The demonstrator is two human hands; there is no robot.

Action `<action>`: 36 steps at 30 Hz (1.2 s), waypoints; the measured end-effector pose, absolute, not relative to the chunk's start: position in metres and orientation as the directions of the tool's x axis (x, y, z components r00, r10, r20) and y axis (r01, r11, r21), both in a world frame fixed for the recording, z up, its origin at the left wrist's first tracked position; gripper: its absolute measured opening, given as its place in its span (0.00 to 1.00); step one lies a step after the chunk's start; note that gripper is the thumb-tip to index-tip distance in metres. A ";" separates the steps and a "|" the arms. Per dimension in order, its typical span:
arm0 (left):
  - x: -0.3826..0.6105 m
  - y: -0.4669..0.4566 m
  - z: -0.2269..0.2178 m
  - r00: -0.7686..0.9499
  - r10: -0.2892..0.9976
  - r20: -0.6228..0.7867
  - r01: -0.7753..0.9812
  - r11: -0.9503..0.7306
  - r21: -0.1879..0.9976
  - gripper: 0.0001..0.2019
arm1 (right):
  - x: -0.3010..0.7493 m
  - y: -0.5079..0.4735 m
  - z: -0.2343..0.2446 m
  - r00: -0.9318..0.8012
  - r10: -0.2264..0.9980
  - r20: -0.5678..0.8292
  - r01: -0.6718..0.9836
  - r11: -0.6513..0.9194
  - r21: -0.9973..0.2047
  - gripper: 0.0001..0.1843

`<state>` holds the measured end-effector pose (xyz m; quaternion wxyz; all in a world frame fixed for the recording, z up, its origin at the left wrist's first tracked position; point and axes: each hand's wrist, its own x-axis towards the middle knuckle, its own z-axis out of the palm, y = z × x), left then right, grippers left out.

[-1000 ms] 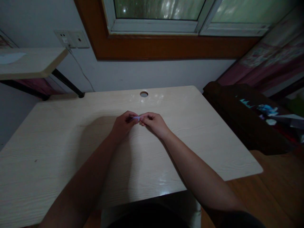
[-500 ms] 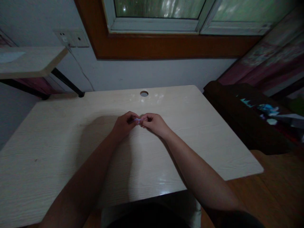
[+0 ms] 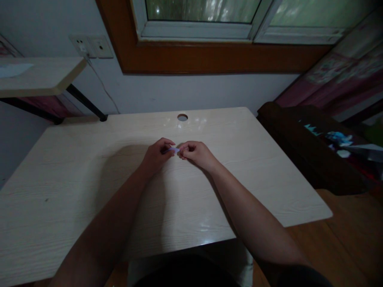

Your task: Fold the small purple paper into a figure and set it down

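Observation:
Between my hands is a small flat pale-purple piece (image 3: pixel 174 150), thin like folded paper; its kind is too small to make out for sure. My left hand (image 3: pixel 156 154) grips its left part, the thumb below and the index finger lifted a little above. At the piece's right tip, my right hand (image 3: pixel 197 153) is closed in a pinch. The fingers cover both ends, so only the middle shows. Both hands are just above the pale wooden table (image 3: pixel 191 199), past its middle toward the wall.
A cable hole (image 3: pixel 182 117) is cut near the table's back edge. At the left a raised shelf (image 3: pixel 38 85) stands on black legs, and a cord (image 3: pixel 101 81) hangs from the wall socket. A dark brown piece of furniture (image 3: pixel 299 147) with assorted items on it stands at the right.
My right hand has shifted slightly right, and the fingertips of both hands are farther apart. More of the pale-purple piece shows between them. My left index finger is raised a little.

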<state>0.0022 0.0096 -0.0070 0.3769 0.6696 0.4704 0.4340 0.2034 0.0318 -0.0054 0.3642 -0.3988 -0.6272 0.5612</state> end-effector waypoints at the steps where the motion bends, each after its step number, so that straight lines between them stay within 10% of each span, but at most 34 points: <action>1: 0.002 0.009 -0.007 0.182 0.958 0.224 0.303 -0.271 0.913 0.12 | 0.203 0.032 -0.005 -0.418 0.908 0.008 0.093 0.051 -0.994 0.10; 36: 0.000 0.014 -0.007 0.222 0.972 0.077 0.061 -0.092 0.994 0.19 | 0.205 0.030 -0.001 -0.418 0.906 0.066 0.188 0.158 -0.969 0.14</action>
